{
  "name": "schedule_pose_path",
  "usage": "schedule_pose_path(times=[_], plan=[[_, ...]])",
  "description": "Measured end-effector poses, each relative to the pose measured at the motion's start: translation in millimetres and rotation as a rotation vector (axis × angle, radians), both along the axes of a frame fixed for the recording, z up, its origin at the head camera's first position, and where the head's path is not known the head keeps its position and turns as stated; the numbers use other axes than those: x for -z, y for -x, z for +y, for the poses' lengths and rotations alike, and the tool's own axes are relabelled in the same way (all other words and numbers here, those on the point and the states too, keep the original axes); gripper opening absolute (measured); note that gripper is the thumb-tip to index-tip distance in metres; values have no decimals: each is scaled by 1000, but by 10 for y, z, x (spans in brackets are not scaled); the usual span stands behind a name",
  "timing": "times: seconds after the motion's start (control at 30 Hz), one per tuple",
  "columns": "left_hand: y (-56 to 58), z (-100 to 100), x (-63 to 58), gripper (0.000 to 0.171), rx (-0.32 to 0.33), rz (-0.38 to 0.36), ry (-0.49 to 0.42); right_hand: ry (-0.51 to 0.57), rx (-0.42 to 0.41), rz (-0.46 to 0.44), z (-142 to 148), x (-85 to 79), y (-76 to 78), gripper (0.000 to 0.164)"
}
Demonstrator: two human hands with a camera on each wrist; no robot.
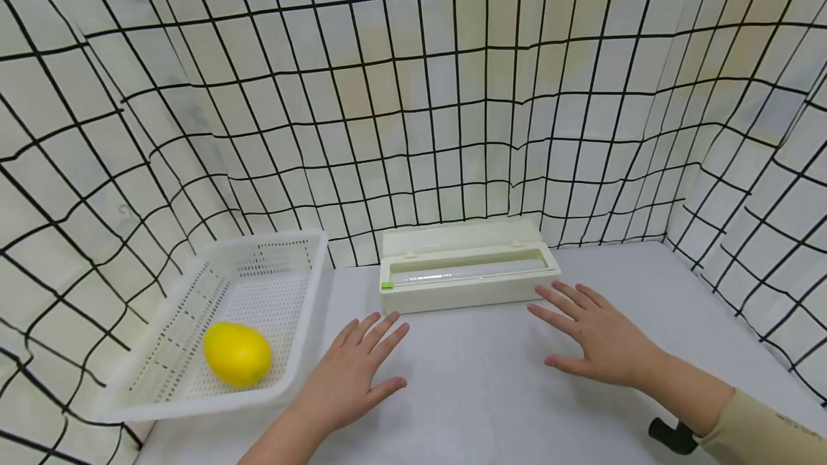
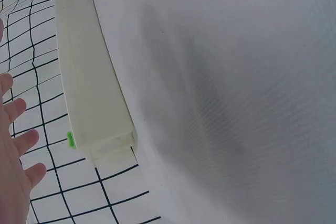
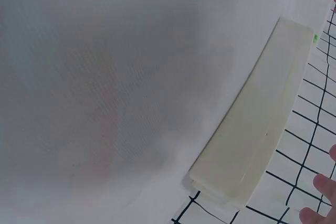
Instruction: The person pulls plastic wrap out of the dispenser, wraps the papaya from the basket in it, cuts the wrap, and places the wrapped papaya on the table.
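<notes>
The left hand and right hand hover spread-fingered and empty above the counter. The open cling-film dispenser sits at the left's two o'clock, the right's ten. It looks light and stiff, its film roll thin and clingy; both ends seem the best hold. At the left's nine, a lemon lies in a perforated basket.
</notes>
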State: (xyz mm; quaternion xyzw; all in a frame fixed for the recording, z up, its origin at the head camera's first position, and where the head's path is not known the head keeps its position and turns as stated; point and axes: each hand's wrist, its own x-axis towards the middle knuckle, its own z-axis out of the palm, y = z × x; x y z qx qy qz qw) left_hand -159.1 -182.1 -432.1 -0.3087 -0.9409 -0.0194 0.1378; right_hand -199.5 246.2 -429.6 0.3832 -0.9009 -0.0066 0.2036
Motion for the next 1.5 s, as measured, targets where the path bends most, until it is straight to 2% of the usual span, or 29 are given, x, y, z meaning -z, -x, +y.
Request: schedule_pose_path(times=[0.33, 0.5, 0.63, 1.13, 1.5], plan=[[155, 45, 9, 70, -34, -7, -122, 110, -13, -57, 32, 19, 94, 67], [239, 60, 9, 68, -90, -72, -150, 140, 34, -111, 57, 39, 197, 63], [308, 82, 8, 66, -113, -75, -175, 170, 70, -147, 86, 48, 274, 59], [584, 84, 39, 60, -160, -129, -220, 262, 132, -195, 139, 70, 520, 49], [845, 81, -22, 54, -214, -126, -215, 271, 186, -268, 122, -12, 726, 43]])
